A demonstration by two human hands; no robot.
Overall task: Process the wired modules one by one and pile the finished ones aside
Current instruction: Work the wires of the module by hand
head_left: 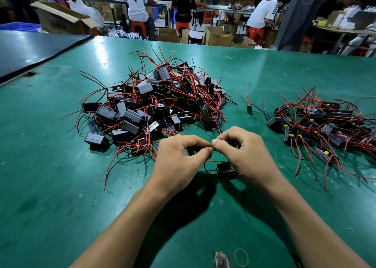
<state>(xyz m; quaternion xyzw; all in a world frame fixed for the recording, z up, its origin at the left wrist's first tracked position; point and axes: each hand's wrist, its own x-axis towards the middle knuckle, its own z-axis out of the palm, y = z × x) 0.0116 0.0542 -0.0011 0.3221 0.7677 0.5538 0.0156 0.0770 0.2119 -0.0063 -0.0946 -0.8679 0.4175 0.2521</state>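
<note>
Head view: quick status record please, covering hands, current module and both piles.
left hand: pinches wire of module
right hand: pinches wire too, fingertips touching left's
module: on table, under right hand
big pile: centre, beyond hands
small pile: right side
rubber band: near table edge

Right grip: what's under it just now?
A black module shows under the right grip, yellow part and red wire visible. The palm covers its right end. The wire tip pinched against the left grip is hidden by fingertips.
</note>
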